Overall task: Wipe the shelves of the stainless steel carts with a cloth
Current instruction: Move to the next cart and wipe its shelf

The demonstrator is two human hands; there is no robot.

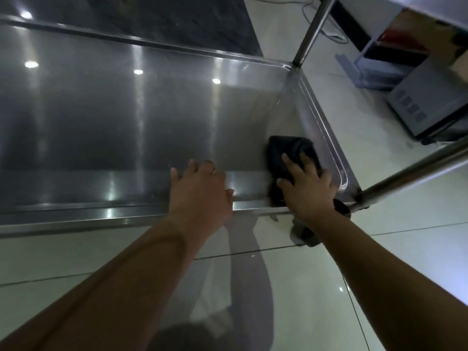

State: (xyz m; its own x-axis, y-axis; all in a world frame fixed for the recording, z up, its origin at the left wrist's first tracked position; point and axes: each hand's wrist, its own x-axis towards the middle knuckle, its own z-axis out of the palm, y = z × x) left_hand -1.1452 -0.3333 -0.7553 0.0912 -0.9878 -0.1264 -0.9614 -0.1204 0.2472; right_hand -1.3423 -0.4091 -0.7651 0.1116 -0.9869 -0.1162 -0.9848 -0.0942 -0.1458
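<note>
The low stainless steel cart shelf (126,117) fills the upper left of the head view, its raised rim running along the near and right sides. A dark cloth (291,153) lies in the shelf's near right corner. My right hand (307,184) presses flat on the cloth with fingers spread. My left hand (200,186) rests on the shelf's near rim, fingers straight and reaching over onto the shelf surface, holding nothing.
Two steel cart posts (310,31) (415,171) rise at the shelf's right corners, and an upper shelf edge (417,8) crosses the top right. A caster wheel (302,231) sits under the near right corner. Grey boxes and an appliance (430,97) stand on the tiled floor (329,287) to the right.
</note>
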